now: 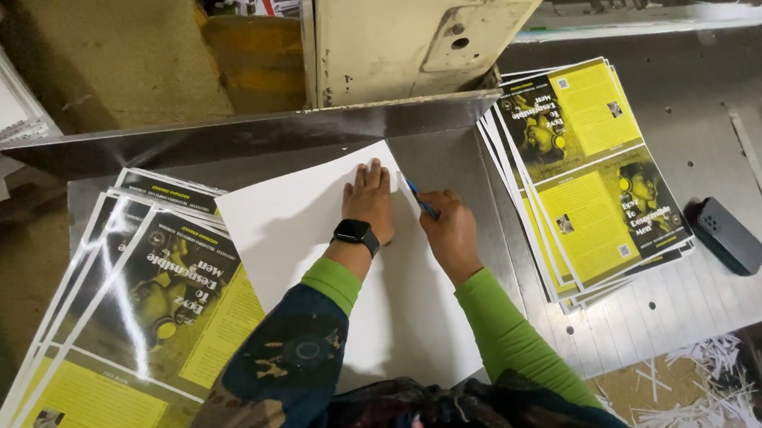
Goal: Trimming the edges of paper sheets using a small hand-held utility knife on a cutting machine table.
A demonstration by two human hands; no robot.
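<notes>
Flyer stacks (pixel 588 173) flank white sheet (pixel 310 219); phone (pixel 727 234) probably right.

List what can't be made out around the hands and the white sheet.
Head view only:
- Blue pen: mostly hidden inside the right hand.
- White sheet: near edge covered by arms and clothing.
- Sheet surface under the left hand: hidden by the palm.
- Left printed stack: cut off by the frame's edge.

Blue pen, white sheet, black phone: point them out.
blue pen (pixel 422 199), head view, exposed shaft above right hand
white sheet (pixel 296 220), head view, bare area left of wrist
black phone (pixel 727 235), head view, middle of back
</notes>
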